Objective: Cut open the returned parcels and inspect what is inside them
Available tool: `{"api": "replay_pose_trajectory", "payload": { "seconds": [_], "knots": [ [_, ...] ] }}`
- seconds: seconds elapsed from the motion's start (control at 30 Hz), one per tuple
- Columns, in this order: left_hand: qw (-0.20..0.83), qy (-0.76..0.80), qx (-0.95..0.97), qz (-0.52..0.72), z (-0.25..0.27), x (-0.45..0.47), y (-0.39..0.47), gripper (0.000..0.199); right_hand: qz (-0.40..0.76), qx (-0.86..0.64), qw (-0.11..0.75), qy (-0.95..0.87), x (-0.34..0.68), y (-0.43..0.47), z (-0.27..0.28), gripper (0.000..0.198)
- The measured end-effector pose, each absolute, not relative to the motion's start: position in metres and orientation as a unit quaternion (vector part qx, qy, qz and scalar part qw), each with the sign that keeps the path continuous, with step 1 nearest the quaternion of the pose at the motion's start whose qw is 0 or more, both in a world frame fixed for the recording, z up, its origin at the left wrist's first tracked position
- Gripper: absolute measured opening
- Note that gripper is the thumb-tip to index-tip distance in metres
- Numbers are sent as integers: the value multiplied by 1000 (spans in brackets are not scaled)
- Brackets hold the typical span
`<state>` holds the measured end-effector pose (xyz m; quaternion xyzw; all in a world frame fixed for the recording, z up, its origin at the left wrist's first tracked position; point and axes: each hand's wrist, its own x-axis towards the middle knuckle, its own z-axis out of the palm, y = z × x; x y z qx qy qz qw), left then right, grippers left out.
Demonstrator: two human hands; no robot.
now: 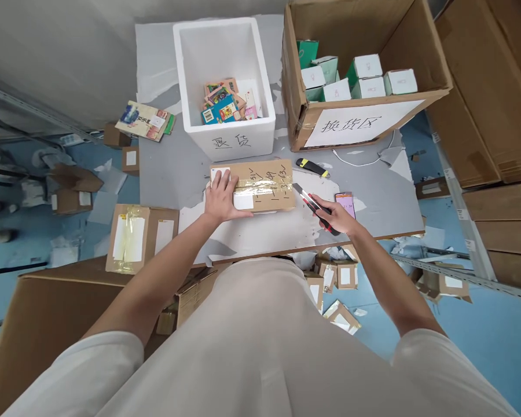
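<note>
A taped brown cardboard box with black handwriting and white labels lies flat on the table. My left hand rests on its left end, fingers spread over a label, thumb along the near edge. In my right hand is a box cutter with a black and red handle. Its blade points left, close to the box's right end; whether it touches cannot be made out. Behind the box lies a second box cutter, yellow and black. A phone with a lit pink screen is beside my right hand.
At the back stand a white foam box holding small colourful packs and a large carton holding green-white boxes. Books lie at the table's left edge. A taped carton stands front left. A white cable crosses the back right.
</note>
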<state>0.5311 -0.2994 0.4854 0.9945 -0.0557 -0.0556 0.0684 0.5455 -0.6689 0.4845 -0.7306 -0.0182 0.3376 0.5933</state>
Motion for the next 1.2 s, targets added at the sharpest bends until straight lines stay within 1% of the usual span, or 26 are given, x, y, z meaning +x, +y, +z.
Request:
{"api": "replay_pose_trajectory", "payload": {
  "seconds": [0.17, 0.33, 0.47, 0.53, 0.6, 0.63, 0.7, 0.77, 0.8, 0.87, 0.93, 1.0, 1.1, 1.2],
  "knots": [
    [67, -42, 995, -65, 486, 531, -300, 127, 345, -735, 583, -25, 544, -674, 487, 63],
    [92, -36, 994, -56, 482, 532, -298, 128, 413, -697, 584, -45, 527, -685, 485, 62],
    [129, -44, 990, -39, 479, 531, -296, 132, 388, -702, 596, -36, 511, -696, 482, 63],
    [154, -48, 986, -32, 478, 530, -294, 129, 371, -709, 600, -27, 508, -707, 479, 66],
    [190, -46, 980, -27, 478, 529, -291, 120, 333, -707, 623, 0, 507, -718, 475, 70],
    [211, -39, 976, -19, 477, 530, -288, 113, 301, -704, 642, 22, 508, -720, 473, 68],
    [256, -1, 966, 20, 475, 536, -279, 97, 223, -694, 680, 74, 510, -712, 466, 57],
    [300, 63, 949, 66, 471, 545, -268, 82, 172, -678, 706, 111, 511, -687, 459, 50],
    [327, 98, 937, 74, 468, 551, -262, 75, 166, -668, 716, 119, 510, -670, 456, 50],
    [400, 155, 902, 50, 464, 563, -251, 64, 184, -647, 731, 118, 509, -633, 451, 52],
    [480, 185, 858, 9, 461, 571, -243, 59, 196, -633, 739, 117, 507, -603, 448, 53],
    [539, 207, 817, -12, 462, 569, -240, 55, 185, -628, 747, 121, 508, -586, 447, 53],
    [594, 254, 763, -22, 468, 542, -237, 45, 153, -619, 760, 124, 520, -580, 445, 53],
    [633, 316, 706, -29, 473, 489, -240, 31, 148, -611, 768, 125, 545, -577, 446, 53]
  ]
}}
